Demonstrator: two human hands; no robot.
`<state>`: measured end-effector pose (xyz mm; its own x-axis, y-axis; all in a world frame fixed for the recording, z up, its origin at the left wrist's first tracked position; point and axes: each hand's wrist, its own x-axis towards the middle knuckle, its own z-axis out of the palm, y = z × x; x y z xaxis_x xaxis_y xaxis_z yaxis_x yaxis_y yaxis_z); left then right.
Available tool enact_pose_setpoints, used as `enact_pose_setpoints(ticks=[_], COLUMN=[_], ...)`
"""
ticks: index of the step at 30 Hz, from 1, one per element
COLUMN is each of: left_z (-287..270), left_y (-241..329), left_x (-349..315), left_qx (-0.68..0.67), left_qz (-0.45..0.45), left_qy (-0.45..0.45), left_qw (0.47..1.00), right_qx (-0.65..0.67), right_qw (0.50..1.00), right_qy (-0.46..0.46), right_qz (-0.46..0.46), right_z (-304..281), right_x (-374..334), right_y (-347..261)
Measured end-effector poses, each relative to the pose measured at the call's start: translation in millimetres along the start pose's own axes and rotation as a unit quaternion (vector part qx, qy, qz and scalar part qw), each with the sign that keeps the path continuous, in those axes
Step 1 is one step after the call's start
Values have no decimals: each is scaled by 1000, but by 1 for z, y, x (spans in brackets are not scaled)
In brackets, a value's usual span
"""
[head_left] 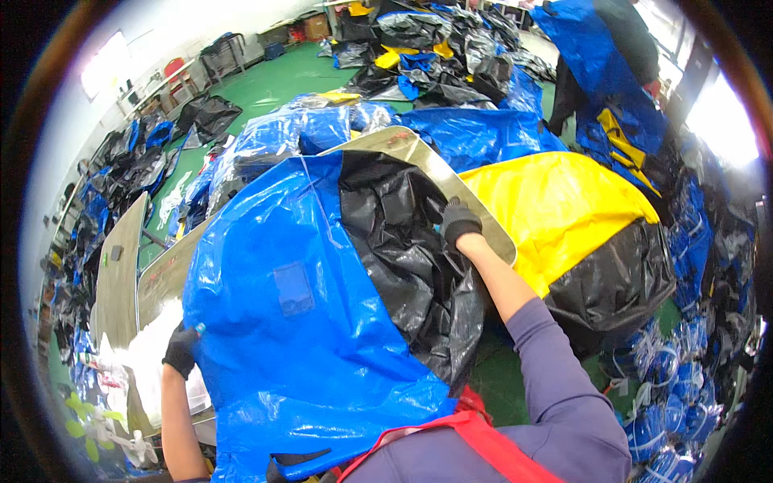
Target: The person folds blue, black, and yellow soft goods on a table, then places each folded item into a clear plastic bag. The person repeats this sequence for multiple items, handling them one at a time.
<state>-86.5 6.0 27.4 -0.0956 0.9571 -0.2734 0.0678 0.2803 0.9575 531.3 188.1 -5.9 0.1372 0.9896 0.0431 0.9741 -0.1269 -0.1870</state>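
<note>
A large blue and black tarpaulin spreads in front of me, draped over a metal-topped table. Its blue part is smooth, with a small darker square patch; the black part on the right lies creased. My left hand, in a black glove, is closed at the left edge of the blue part. In a matching glove, my right hand is closed at the right edge of the black part, over the tabletop. The fingertips of both hands are partly hidden.
A yellow and black tarpaulin bulges at the right of the table. Bundled blue packs lie at the lower right. Behind are heaps of tarpaulins on the green floor. At the upper right a person stands behind a raised blue sheet.
</note>
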Motion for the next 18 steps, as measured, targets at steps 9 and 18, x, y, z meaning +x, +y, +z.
enact_pose_setpoints(ticks=[9,18], left_z=[-20,156], left_y=[-125,16], left_x=[-21,-11], left_qx=[434,609], left_qz=[-42,258], left_qy=[293,-12], left_qw=[851,750], right_qx=[265,221], right_qw=[953,945], right_qy=[-126,61], right_qz=[-73,-231], right_z=[-13,-50], right_x=[13,44], right_y=[83,-5])
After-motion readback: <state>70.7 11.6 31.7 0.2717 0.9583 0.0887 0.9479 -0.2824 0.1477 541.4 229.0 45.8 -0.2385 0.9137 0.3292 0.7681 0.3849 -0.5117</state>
